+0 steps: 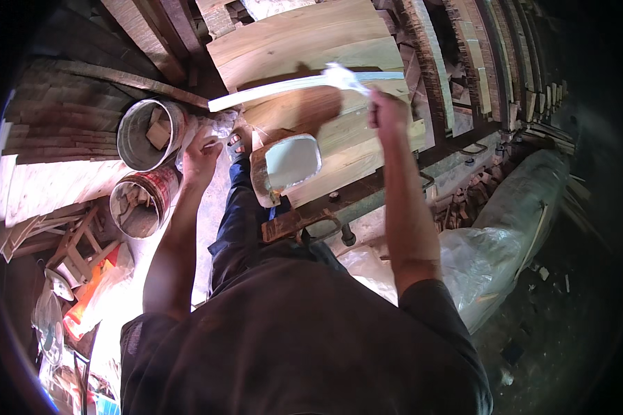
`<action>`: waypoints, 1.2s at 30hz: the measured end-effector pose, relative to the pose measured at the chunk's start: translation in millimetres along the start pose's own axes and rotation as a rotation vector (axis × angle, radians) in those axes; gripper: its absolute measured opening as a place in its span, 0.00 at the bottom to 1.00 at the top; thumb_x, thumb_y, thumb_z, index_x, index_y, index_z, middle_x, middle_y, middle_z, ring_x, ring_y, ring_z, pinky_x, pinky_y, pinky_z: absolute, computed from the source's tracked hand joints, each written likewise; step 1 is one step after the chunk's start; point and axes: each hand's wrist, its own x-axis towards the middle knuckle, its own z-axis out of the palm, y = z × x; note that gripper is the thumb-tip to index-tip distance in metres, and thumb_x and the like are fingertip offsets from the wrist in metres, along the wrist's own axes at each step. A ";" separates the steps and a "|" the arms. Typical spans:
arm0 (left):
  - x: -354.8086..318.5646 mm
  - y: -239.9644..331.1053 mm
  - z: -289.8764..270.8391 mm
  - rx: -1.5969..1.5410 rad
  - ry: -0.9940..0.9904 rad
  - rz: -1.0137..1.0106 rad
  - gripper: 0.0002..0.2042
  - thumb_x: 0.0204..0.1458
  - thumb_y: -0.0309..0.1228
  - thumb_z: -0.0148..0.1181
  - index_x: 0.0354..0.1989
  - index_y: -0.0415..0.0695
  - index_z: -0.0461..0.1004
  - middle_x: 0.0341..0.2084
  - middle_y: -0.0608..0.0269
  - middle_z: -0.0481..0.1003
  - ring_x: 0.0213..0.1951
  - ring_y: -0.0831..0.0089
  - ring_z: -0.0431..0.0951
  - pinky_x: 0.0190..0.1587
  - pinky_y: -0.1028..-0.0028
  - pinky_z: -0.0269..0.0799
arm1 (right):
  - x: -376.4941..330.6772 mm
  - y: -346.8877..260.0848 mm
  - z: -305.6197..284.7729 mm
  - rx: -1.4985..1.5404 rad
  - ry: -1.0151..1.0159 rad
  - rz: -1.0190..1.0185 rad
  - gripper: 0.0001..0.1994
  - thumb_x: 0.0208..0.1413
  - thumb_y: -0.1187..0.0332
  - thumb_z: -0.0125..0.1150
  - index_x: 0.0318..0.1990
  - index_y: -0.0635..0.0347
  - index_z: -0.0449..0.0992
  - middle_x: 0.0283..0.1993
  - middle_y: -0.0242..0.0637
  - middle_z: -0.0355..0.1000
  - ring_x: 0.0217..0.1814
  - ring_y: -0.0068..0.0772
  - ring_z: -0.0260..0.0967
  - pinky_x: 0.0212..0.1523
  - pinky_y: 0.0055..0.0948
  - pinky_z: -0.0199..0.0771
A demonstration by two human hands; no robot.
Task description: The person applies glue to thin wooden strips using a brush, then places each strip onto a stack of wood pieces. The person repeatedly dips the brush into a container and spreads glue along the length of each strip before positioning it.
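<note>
My right hand [389, 116] is closed round the handle of a brush [347, 77]. Its white, wet-looking head is over a long narrow strip [270, 90] whose upper face is coated white. That strip lies across wide pale wooden boards [294, 43]. Below it rests a cut-open container [259, 173] of thick white liquid [292, 162], probably glue, its rim smeared. Off to the left, my left hand [202, 153] is raised beside crumpled clear plastic, fingers drawn together in a pinch. Whatever it holds, if anything, is too small to make out.
Two buckets with wood offcuts, one grey [128, 142] and one red [160, 181], stand left of my leg. A metal clamp rail [367, 197] runs along the boards' near right side. Plastic-wrapped bundles [512, 214] lie at right; stacked planks [69, 124] fill the left.
</note>
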 end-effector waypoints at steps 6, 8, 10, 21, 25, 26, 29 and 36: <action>33.5 21.3 12.8 0.010 0.116 0.152 0.36 0.49 0.26 0.66 0.67 0.38 0.57 0.41 0.59 0.79 0.36 0.77 0.79 0.43 0.77 0.76 | 64.8 5.3 -137.1 -0.007 0.491 -0.040 0.14 0.58 0.67 0.63 0.22 0.60 0.71 0.14 0.33 0.64 0.07 0.26 0.57 0.06 0.30 0.48; 39.1 44.2 14.4 0.121 0.076 0.091 0.36 0.48 0.25 0.66 0.67 0.39 0.58 0.42 0.59 0.79 0.37 0.76 0.79 0.43 0.75 0.76 | 59.8 8.8 -152.5 -0.016 0.584 -0.060 0.14 0.58 0.68 0.62 0.22 0.60 0.70 0.14 0.33 0.63 0.07 0.25 0.56 0.07 0.30 0.47; 47.6 31.3 10.4 0.090 0.084 0.079 0.36 0.49 0.27 0.68 0.67 0.41 0.58 0.45 0.60 0.77 0.41 0.77 0.78 0.45 0.73 0.76 | 21.7 -11.0 -130.8 0.107 0.546 -0.057 0.14 0.58 0.68 0.62 0.22 0.61 0.70 0.13 0.32 0.62 0.07 0.25 0.55 0.08 0.30 0.46; 55.1 72.7 -1.6 0.160 -0.020 0.145 0.19 0.48 0.31 0.70 0.49 0.43 0.77 0.37 0.59 0.81 0.40 0.74 0.79 0.46 0.73 0.74 | -149.6 87.0 -36.1 -0.482 -0.078 -0.212 0.14 0.59 0.60 0.60 0.34 0.64 0.79 0.20 0.38 0.72 0.19 0.27 0.68 0.23 0.31 0.68; 45.8 91.4 -4.6 -0.349 -0.133 0.119 0.15 0.52 0.32 0.67 0.46 0.38 0.79 0.41 0.63 0.80 0.43 0.75 0.77 0.50 0.72 0.70 | -167.3 86.0 -0.8 -0.795 -0.238 -0.249 0.19 0.62 0.57 0.54 0.56 0.52 0.65 0.32 0.54 0.76 0.35 0.61 0.75 0.36 0.49 0.73; 50.5 96.1 -3.1 -0.504 -0.120 0.088 0.14 0.52 0.30 0.67 0.46 0.38 0.78 0.41 0.64 0.80 0.44 0.75 0.76 0.51 0.71 0.69 | -166.8 83.9 0.1 -0.797 -0.221 -0.254 0.20 0.61 0.56 0.54 0.58 0.53 0.64 0.32 0.55 0.76 0.36 0.63 0.74 0.37 0.51 0.73; 62.0 109.2 0.3 -0.791 -0.090 0.026 0.16 0.52 0.28 0.67 0.47 0.36 0.77 0.41 0.62 0.79 0.46 0.71 0.76 0.53 0.67 0.68 | -168.6 75.7 -5.8 -0.762 -0.152 -0.199 0.22 0.61 0.56 0.56 0.59 0.56 0.63 0.29 0.53 0.75 0.33 0.61 0.74 0.35 0.50 0.73; 118.7 140.1 -9.2 -0.830 -0.130 -0.048 0.17 0.57 0.32 0.62 0.51 0.34 0.74 0.45 0.55 0.77 0.48 0.61 0.77 0.49 0.58 0.74 | -176.8 88.6 -36.1 -0.466 0.067 -0.230 0.20 0.61 0.63 0.59 0.56 0.65 0.68 0.25 0.36 0.67 0.29 0.30 0.64 0.33 0.33 0.68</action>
